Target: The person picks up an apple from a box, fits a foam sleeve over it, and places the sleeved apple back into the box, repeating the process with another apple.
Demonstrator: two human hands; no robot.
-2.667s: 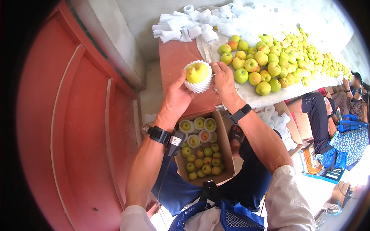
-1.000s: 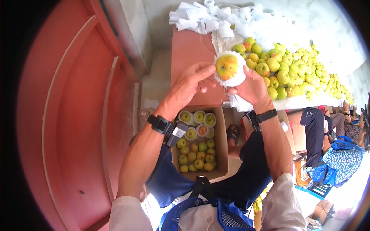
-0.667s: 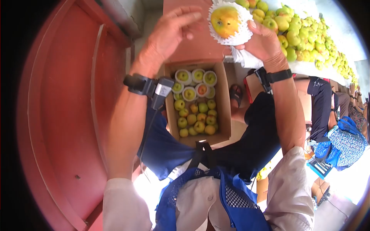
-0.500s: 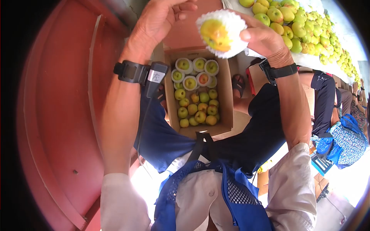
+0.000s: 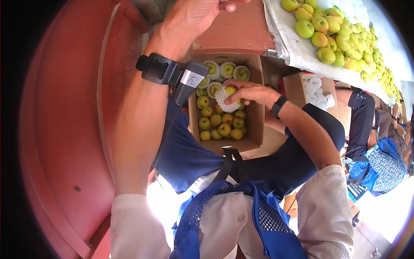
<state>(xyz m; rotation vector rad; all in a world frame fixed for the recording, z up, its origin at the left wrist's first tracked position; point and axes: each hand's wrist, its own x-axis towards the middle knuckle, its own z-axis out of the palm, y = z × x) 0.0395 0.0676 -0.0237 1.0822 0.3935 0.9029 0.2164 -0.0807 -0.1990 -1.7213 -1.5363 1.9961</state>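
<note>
Inside the cardboard box (image 5: 256, 129) between my knees, my right hand (image 5: 252, 93) is closed round an apple (image 5: 230, 91) in a white foam net (image 5: 224, 101). It is over the lower edge of the netted apples (image 5: 227, 69) in the far half of the box. Bare yellow-green apples (image 5: 224, 129) fill the near half. At the top edge of the view, above the red surface, is my left hand (image 5: 200, 15). Most of its fingers are cut off, so I cannot see whether they hold anything.
A heap of apples (image 5: 345, 43) lies on a white cloth (image 5: 297, 56) at the upper right. Below it stands a carton (image 5: 295, 88) with white foam nets (image 5: 317, 90). A red panel (image 5: 69, 129) rises on my left. Other people and a blue patterned bag (image 5: 384, 164) are at far right.
My right hand has brought the netted apple down from above the red surface into the box. My left hand has moved up and slightly right, partly leaving the view.
</note>
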